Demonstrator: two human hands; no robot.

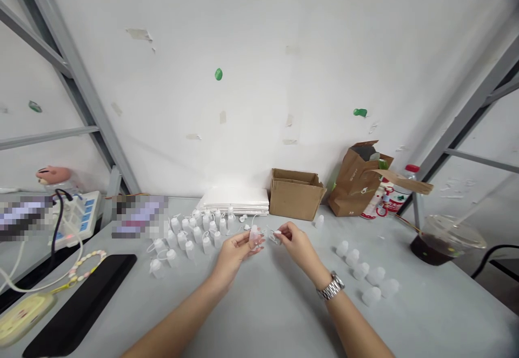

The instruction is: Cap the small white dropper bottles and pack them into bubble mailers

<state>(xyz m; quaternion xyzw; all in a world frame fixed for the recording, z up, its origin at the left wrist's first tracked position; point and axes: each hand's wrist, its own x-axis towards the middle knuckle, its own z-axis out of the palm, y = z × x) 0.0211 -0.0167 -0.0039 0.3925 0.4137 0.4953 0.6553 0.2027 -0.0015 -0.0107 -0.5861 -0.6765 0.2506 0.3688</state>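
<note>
My left hand [234, 251] is closed around a small translucent white bottle [254, 234], held above the grey table [267, 315]. My right hand [295, 243], with a metal watch [331, 286] on the wrist, pinches a small white cap [277, 234] just right of the bottle. A thin white tether seems to join cap and bottle. To the left stands a cluster of several small white bottles with tethered caps [190, 233]. On the right lie several uncapped white bottles [367, 277].
A stack of white sheets [237, 200], an open cardboard box [295, 193] and a brown paper bag [359, 179] line the wall. A plastic cup of dark drink [441, 242] stands far right. A black pad [81, 304], power strips and cables lie left.
</note>
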